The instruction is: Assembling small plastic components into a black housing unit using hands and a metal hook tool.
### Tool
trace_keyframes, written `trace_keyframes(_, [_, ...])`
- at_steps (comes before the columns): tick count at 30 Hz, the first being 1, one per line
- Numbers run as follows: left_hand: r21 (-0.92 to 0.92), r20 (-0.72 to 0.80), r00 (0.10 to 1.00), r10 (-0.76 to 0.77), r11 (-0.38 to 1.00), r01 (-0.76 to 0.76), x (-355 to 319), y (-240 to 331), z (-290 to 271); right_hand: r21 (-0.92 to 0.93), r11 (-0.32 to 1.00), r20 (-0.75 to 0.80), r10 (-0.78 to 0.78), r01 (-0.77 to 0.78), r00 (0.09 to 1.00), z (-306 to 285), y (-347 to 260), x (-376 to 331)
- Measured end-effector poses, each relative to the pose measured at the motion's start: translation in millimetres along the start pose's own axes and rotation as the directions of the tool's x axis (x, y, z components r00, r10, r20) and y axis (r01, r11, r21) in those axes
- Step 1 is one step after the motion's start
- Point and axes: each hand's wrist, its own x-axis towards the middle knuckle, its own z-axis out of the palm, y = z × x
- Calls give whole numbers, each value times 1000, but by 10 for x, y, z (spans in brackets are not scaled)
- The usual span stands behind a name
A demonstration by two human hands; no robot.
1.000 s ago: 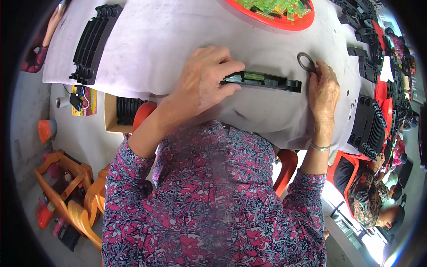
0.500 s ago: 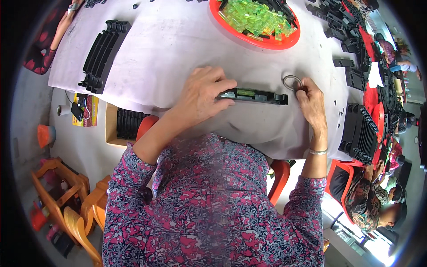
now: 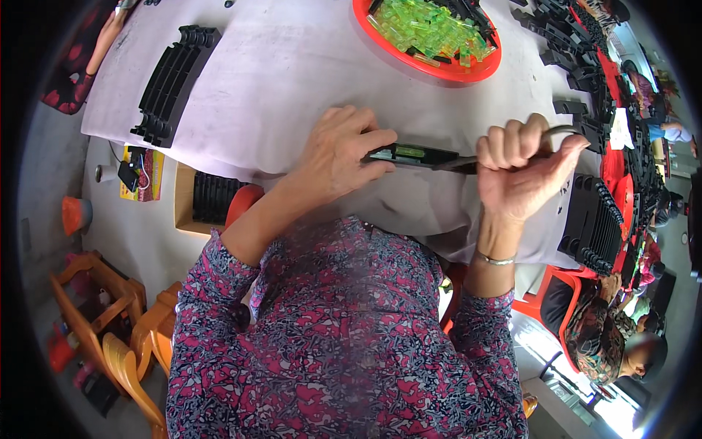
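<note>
My left hand (image 3: 338, 152) grips the left end of a narrow black spirit level frame (image 3: 433, 156) between thumb and fingers. A green vial (image 3: 409, 152) sits in a slot of the frame, with a paler clear piece beside my fingertips. My right hand (image 3: 515, 164) is closed in a fist round dark metal scissors (image 3: 458, 165). Their looped handle sticks out past my thumb, and the pointed end reaches the frame's right end. My fist hides the middle of the scissors; I cannot tell whether the tip presses on the frame.
A red basin (image 3: 439, 71) of green vials stands on the cloth-covered table (image 3: 270, 80). Black frames (image 3: 175, 84) lie in a row at left; more are stacked (image 3: 591, 216) at right. A cardboard box (image 3: 184, 201) holds others below. Another person's arm (image 3: 108, 38) is at upper left.
My right hand has lifted the scissors by gripping them in a fist and brought their pointed end left to the frame's right end. My left hand keeps its hold on the frame.
</note>
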Motion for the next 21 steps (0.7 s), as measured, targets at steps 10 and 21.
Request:
trace_keyframes(10, [0,-26,1000,8,1000,-8,-16,-53,62,17,999,6,46,-46,999,37,418,12])
trace_keyframes(21, [-8,-18,1000,14,1000,-14,0,-52,68,2,999,59,-37,37,998,60,243,72])
